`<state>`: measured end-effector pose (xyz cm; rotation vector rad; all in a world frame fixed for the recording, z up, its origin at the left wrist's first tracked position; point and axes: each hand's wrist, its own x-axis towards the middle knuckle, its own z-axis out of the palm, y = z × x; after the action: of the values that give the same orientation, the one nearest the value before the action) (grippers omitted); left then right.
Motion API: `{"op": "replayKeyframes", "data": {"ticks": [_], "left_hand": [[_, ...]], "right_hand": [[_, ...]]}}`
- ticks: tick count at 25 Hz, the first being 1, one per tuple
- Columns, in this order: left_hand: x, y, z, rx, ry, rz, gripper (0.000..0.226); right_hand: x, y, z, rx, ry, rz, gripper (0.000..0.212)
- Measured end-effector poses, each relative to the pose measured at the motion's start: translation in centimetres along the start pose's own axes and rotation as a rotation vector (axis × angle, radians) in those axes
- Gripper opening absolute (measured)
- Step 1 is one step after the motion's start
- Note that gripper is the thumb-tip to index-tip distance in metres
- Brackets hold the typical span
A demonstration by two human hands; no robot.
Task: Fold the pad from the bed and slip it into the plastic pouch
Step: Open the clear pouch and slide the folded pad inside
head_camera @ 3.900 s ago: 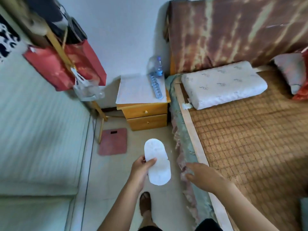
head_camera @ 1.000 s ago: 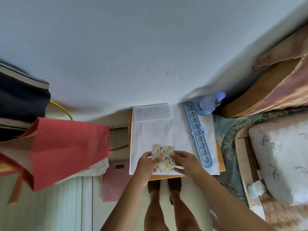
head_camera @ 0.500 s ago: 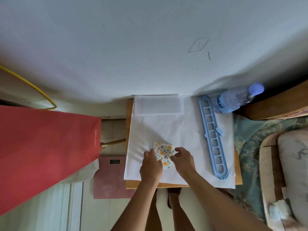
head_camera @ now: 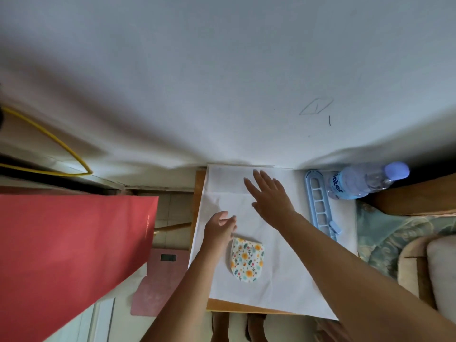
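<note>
Hands: left (head_camera: 219,227) loosely curled, empty, beside folded pad (head_camera: 247,262) | right (head_camera: 269,196) spread flat, empty, over plastic pouch (head_camera: 229,180)

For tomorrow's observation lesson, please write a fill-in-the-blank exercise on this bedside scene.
1. The folded floral-patterned pad lies on a sheet of ____ paper.
2. The open right hand reaches toward the ____, touching nothing.
3. The clear plastic water bottle has a ____ cap.
4. The left hand holds ____.

Missing words: white; wall; blue; nothing
</note>
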<state>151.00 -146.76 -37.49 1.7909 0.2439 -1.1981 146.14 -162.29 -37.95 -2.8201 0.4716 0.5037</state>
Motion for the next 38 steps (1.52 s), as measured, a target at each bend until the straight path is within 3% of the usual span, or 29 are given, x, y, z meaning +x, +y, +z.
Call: {"op": "replayKeyframes", "data": {"ticks": [2,4,7,11,14,16,17,19,21,24,28,32,36,38], "left_hand": [[0.8,0.6,0.3,-0.200,-0.028,-0.070,0.049],[1.6,0.9,0.4,-0.364,-0.015,-0.118,0.047],[2.0,0.6,0.6,-0.441,0.012,-0.144,0.041],[2.3,0.0,0.6,-0.500,-0.010,-0.138,0.042],[2.4,-0.3,0.3,-0.547,-0.081,-0.062,0.051],[2.1,-0.4,0.0,-0.665,-0.114,-0.057,0.068],[1.9,-0.4,-0.1,-0.744,-0.132,-0.070,0.088],[1.7,-0.5,-0.3,-0.819,-0.169,-0.080,0.123],[1.5,-0.9,-0.2,-0.828,-0.203,-0.070,0.134],[1.3,-1.4,-0.1,-0.820,-0.195,-0.034,0.122],[0.7,-1.3,0.1,-0.784,-0.074,0.046,0.072],[0.1,-1.3,0.1,-0.781,-0.040,0.060,0.068],[-0.4,-2.1,0.2,-0.793,-0.101,0.032,0.062],[-0.8,-2.6,0.2,-0.801,-0.143,0.025,0.087]], "right_hand": [[0.1,0.1,1.0,-0.065,-0.031,0.014,0.063],[-1.1,-0.4,1.5,-0.151,0.043,0.026,0.057],[-1.6,-0.8,2.0,-0.189,0.099,0.051,0.063],[-0.2,-0.7,1.7,-0.046,0.028,0.040,0.071],[-0.4,-0.2,0.7,0.387,-0.011,0.101,0.065],[-1.0,0.5,-0.3,0.684,-0.078,0.143,0.056],[-1.4,0.8,-0.6,0.745,-0.124,0.149,0.051],[-2.0,1.3,-1.3,0.761,-0.210,0.138,0.047],[-2.3,1.6,-2.1,0.768,-0.262,0.120,0.045],[-3.1,1.2,-2.5,0.638,-0.242,0.035,0.042],[-4.6,-0.2,-2.4,0.310,-0.043,-0.112,0.040],[-5.5,-0.8,-2.8,0.234,-0.027,-0.232,0.037],[-5.0,0.8,-4.3,0.380,0.024,-0.060,0.024],[-4.9,0.9,-4.8,0.357,-0.014,-0.098,0.027]]}}
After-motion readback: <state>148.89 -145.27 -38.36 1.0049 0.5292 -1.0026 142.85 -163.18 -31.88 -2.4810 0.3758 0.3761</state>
